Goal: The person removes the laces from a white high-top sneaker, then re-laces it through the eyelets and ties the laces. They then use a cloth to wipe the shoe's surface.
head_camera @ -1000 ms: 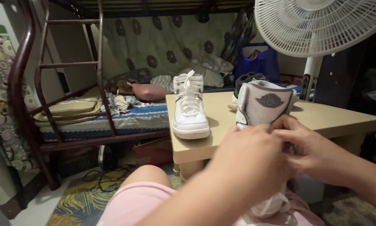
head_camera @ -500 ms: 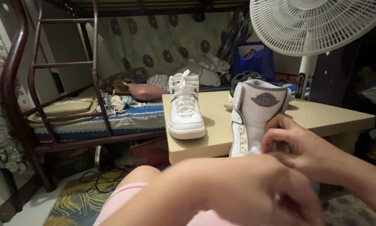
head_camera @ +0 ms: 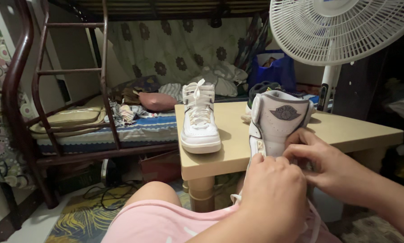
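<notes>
Beige wooden low table [head_camera: 346,130]: a laced white leather high-top sneaker [head_camera: 200,121] is stood upright on it.
Held shoe: a second white high-top sneaker [head_camera: 276,123] is propped upright over the lap.
Right hand [head_camera: 328,164]: its upper is pinched, steadying it.
Left hand [head_camera: 274,198]: clenched around a white lace [head_camera: 316,225].

You are looking into a dim, crowded bedroom where a dark red metal bunk bed [head_camera: 53,90] with a ladder fills the left side, its lower mattress [head_camera: 121,130] covered in a blue striped sheet and strewn with pillows and clothes against a pale curtain [head_camera: 175,45] with dark flower prints. A low beige table [head_camera: 346,128] stands in front of you, and a white pedestal fan [head_camera: 341,27] rises just behind its far right edge, near a blue bag [head_camera: 278,72]. Below, a yellow-patterned rug [head_camera: 85,211] lies on the pale floor with dark cables across it.
</notes>
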